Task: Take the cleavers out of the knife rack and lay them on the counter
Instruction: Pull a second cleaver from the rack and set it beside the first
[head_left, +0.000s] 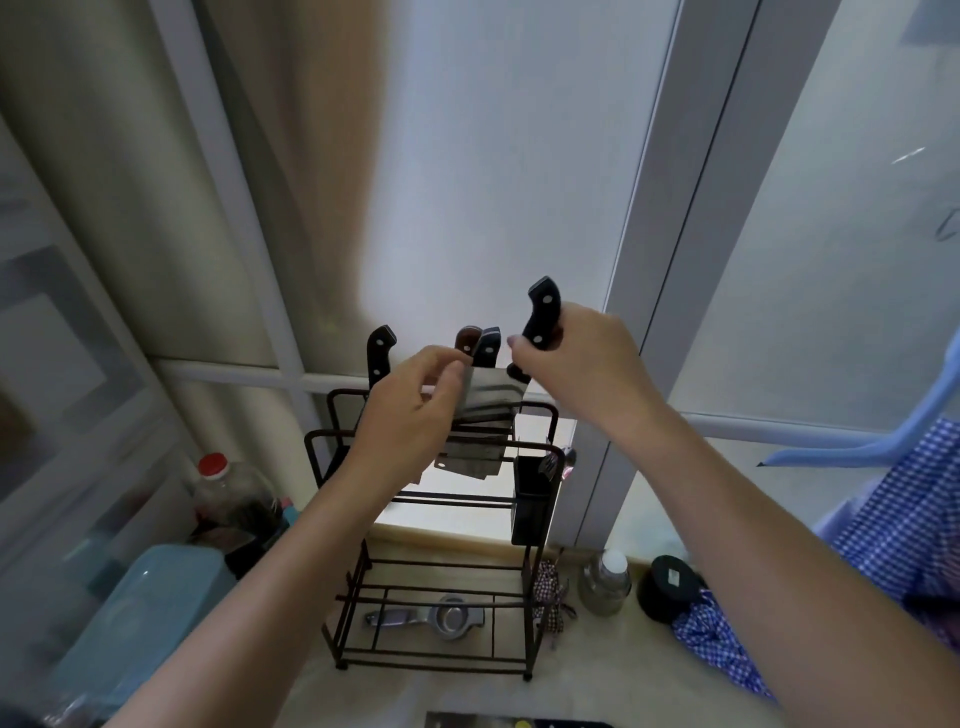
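Observation:
A dark wire knife rack (540, 597) stands on the beige counter (395, 696) against the window. Several knives stand in its top slots: one with a black handle (380, 354) at the left, a brown handle (466, 339) and another black handle (488, 345) in the middle. My right hand (576, 358) is shut on the black handle of a cleaver (543, 312), which is raised partly above the rack. My left hand (410, 410) pinches the top left corner of that steel blade (493, 395). Further blades show below it.
A metal squeezer (431, 618) lies on the rack's bottom shelf, and a black holder (535, 499) hangs on its right side. A blue bin (140, 618) and a red-capped jar (228, 493) stand at the left; a metal bottle (605, 582), a black lid (670, 587) and blue checked cloth (909, 519) at the right.

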